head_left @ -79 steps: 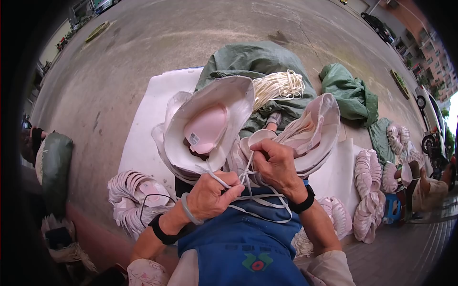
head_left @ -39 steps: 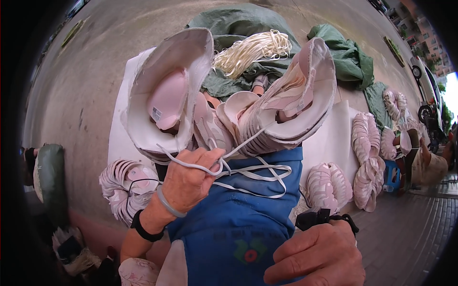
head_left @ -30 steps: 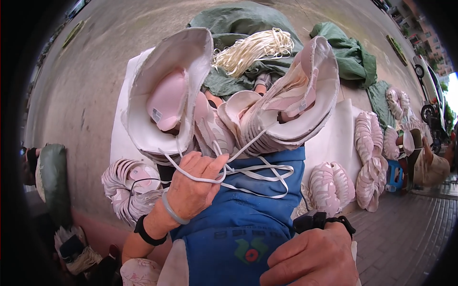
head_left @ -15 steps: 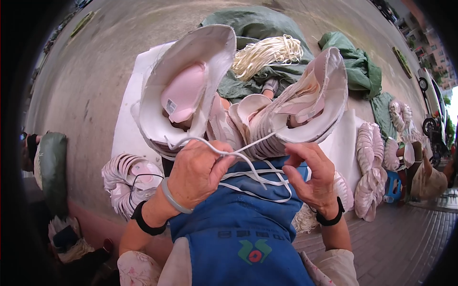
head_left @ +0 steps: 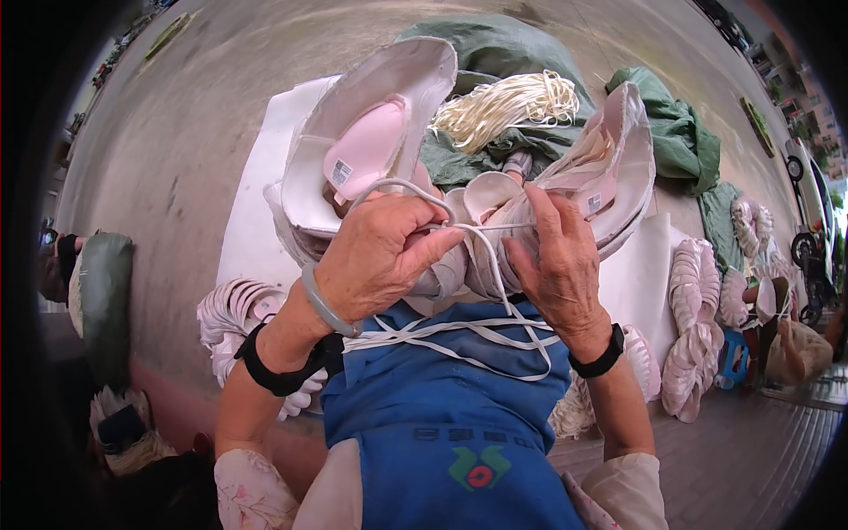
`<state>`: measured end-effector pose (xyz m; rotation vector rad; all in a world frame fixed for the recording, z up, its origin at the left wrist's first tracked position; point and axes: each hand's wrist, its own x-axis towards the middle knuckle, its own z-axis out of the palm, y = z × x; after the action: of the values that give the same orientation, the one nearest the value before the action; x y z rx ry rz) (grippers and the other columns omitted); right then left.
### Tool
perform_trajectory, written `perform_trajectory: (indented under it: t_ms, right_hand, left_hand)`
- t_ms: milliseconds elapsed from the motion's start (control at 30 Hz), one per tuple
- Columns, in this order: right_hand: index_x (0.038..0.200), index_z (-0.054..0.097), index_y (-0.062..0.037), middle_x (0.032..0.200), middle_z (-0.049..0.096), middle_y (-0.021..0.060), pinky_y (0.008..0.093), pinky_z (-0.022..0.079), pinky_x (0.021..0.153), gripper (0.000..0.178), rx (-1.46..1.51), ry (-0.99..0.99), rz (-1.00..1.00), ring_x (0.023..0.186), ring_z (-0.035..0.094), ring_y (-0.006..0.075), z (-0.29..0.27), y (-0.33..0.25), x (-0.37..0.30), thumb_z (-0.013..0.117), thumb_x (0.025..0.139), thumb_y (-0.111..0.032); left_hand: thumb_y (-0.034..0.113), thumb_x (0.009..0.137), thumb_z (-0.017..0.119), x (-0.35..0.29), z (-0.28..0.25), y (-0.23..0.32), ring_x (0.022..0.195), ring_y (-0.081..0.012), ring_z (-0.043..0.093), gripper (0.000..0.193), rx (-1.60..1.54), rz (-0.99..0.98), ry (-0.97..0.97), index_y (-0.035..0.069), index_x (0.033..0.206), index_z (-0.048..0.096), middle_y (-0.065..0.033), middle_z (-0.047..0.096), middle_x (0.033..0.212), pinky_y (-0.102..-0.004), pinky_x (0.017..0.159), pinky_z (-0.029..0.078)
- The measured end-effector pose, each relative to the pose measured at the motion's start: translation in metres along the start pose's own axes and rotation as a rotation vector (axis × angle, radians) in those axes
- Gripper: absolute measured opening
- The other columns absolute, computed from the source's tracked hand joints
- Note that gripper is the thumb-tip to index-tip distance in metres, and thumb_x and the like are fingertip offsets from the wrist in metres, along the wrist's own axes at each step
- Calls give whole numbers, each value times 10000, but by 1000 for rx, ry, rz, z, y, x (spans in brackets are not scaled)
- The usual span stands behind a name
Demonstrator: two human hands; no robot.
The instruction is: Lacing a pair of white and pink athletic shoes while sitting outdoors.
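Note:
My left hand point(head_left: 382, 252) pinches a white cord point(head_left: 497, 274) between thumb and forefinger. The cord loops above that hand, and a loose end hangs toward my lap. One stretch runs tight across to my right hand point(head_left: 558, 265), whose thumb and fingers close on it. Just beyond both hands lies a curved bundle of nested white and pink shoe uppers point(head_left: 300, 172), its two ends rising left and right. Pink padded tongues point(head_left: 371, 146) show inside. More flat white laces point(head_left: 442, 334) lie across the blue apron point(head_left: 415, 389) on my lap.
A hank of cream laces point(head_left: 512, 110) rests on green sacking point(head_left: 495, 44) ahead. Tied bundles of uppers stand left point(head_left: 234, 314) and right point(head_left: 693, 327). White sheeting point(head_left: 256, 212) lies under the work. At far right are a blue stool point(head_left: 733, 358) and another person's arm point(head_left: 789, 349).
My right hand has moved left and forward and closed on the cord, which was slack near it. My left hand has risen slightly toward the bundle, still pinching the cord.

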<state>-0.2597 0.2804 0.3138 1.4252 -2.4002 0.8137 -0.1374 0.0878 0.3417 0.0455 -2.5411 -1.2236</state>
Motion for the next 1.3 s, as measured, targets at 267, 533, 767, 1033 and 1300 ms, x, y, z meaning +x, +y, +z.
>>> perform_trajectory:
  t_ms: [267,533,767,1033,1300]
  right_hand:
    - [1158,566,-32,1069,543,149,407,448,887,537,100,210,11,1062,532,343,3,10,6,710,649,59]
    - [993,607,-25,1031,539,135,428,454,898,345,-16,325,-38,1061,539,350,-15,19,-28,721,678,56]
    - [1410,251,28,1396,356,202,391,324,1058,834,791,296,673,1288,376,288,-14,72,-44,713,808,-317]
    - [1455,184,4,1352,424,212,368,371,1018,824,946,110,748,1228,447,270,-4,109,-39,617,879,-394]
    - [1445,255,-17,1427,380,165,396,327,1033,790,1311,88,1037,1260,413,282,36,181,-47,297,938,-621]
  left_hand:
    - [194,861,663,24,-1,-22,648,-194,518,224,17,58,64,-25,829,628,-95,567,677,-316,614,417]
    - [211,885,642,37,-1,-26,560,-164,388,278,-84,-10,108,-23,761,559,-82,450,601,-304,525,343]
    - [200,873,634,36,3,-29,604,-213,409,268,60,-1,129,-23,758,540,-105,433,640,-335,577,364]
    - [111,819,659,28,19,-41,653,-236,472,155,154,67,229,-22,824,580,-93,495,692,-337,629,404]
    - [133,839,654,31,20,-33,692,-230,488,138,70,10,278,6,872,609,-81,508,717,-329,704,416]
